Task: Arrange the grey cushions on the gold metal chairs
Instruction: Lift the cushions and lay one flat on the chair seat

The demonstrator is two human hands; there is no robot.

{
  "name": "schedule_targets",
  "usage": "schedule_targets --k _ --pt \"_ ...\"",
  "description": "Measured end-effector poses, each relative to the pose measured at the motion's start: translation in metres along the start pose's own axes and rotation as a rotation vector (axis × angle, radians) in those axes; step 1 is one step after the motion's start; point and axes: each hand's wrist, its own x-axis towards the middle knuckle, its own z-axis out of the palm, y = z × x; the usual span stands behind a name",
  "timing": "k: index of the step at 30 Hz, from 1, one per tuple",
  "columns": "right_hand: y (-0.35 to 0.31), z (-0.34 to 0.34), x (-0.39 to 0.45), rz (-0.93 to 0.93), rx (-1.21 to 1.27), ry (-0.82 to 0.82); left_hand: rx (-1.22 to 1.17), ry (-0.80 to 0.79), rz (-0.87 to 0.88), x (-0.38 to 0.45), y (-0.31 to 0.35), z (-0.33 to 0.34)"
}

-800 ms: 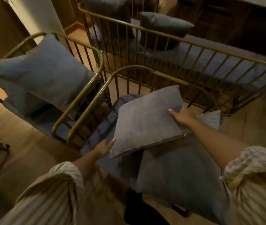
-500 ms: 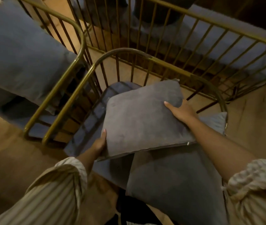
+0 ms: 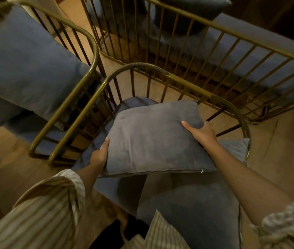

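A square grey cushion (image 3: 149,141) is held over the seat of the gold metal chair (image 3: 160,71) in front of me. My left hand (image 3: 100,155) grips its lower left corner and my right hand (image 3: 202,133) grips its right edge. Under it lies a second, larger grey cushion (image 3: 192,209), running toward the bottom right. A lighter ribbed cushion (image 3: 236,150) peeks out behind my right forearm, against the chair's right rail.
A second gold chair (image 3: 88,42) at the left carries a big blue-grey cushion (image 3: 25,69). Behind stands a gold-railed bench (image 3: 232,33) with a long grey seat pad and dark cushions. The floor is wood.
My left hand has closed onto the cushion's lower left corner; earlier it only touched the edge. The view has moved closer and tipped further down over the chair.
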Motion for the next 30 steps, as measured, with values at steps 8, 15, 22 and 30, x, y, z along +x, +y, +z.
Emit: schedule_targets --k 8,15,22,30 --pt "-0.050 -0.001 -0.068 -0.156 0.243 0.106 -0.221 0.036 0.178 -0.026 0.058 -0.086" --pt "-0.107 -0.018 -0.131 -0.272 0.426 0.189 -0.275 -0.174 0.292 -0.048 0.110 -0.139" --pt "-0.167 -0.016 -0.192 -0.485 0.406 0.316 -0.414 -0.346 0.351 -0.025 0.141 -0.189" --pt "-0.278 0.080 -0.173 -0.628 0.490 0.416 -0.284 -0.307 0.555 0.026 0.223 -0.312"
